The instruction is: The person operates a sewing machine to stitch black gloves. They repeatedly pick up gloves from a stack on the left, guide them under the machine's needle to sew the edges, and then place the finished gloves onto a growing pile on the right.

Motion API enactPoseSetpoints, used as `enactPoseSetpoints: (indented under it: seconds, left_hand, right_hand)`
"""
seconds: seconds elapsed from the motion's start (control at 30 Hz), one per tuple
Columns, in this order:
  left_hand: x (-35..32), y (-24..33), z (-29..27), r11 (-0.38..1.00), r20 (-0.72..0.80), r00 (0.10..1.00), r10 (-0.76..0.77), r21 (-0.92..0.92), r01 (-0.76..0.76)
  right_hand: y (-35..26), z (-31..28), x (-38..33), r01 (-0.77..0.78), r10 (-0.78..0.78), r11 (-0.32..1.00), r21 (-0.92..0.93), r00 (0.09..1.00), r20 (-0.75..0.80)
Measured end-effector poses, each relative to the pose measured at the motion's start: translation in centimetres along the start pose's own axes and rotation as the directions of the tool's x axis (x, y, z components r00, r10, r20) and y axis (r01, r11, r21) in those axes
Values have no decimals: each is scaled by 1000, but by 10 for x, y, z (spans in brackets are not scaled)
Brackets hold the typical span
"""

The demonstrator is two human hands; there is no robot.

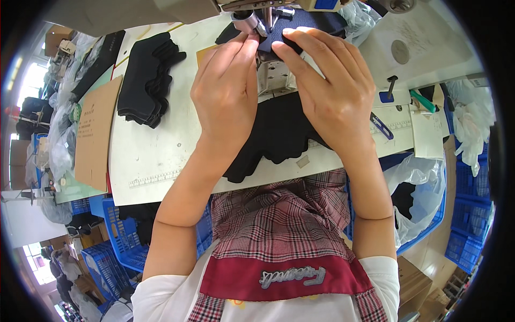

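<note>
A flat navy fabric piece (315,21) under the pale metal sewing machine (424,48) looks unfinished, the right hand (335,91) pressing it, grip parted, the left hand (225,91) bunched (hold unclear), while a scalloped black fabric stack (145,80) left of the machine seemingly remains.

I see grey script (292,276) on the apron (279,236), small print (88,122) on the cardboard (96,153), and ruler markings (155,178) along the worktop (147,153).

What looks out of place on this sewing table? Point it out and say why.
Only a small tan patch near the front edge of the white table, by the black fabric: it breaks up the pale surface. Whether tape, scrap or wear, I can't tell.
</note>
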State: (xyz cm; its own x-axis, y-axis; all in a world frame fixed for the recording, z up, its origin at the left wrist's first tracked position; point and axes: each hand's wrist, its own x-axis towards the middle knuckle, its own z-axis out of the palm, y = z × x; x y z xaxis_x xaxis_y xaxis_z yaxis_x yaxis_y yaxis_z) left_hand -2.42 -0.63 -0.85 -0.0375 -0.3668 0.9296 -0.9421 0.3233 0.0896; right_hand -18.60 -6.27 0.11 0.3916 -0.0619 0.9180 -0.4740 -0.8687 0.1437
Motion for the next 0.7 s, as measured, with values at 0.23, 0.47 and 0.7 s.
enactPoseSetpoints:
  seconds: [0.23, 0.47, 0.7]
  left_hand:
    - [4, 7, 0, 997, 43, 999, -28, 71, 25]
    - [10, 0, 3, 995, 98, 994, -54, 86, 46]
    - [14, -11, 9, 992, 92, 990, -109, 80, 101]
  right_hand:
    - [9, 4, 4, -76, 77, 996, 53, 997, -17]
    - [11, 10, 6, -117, 118, 990, 74, 993, -8]
    - [8, 12, 11, -144, 152, 972, 185, 988, -31]
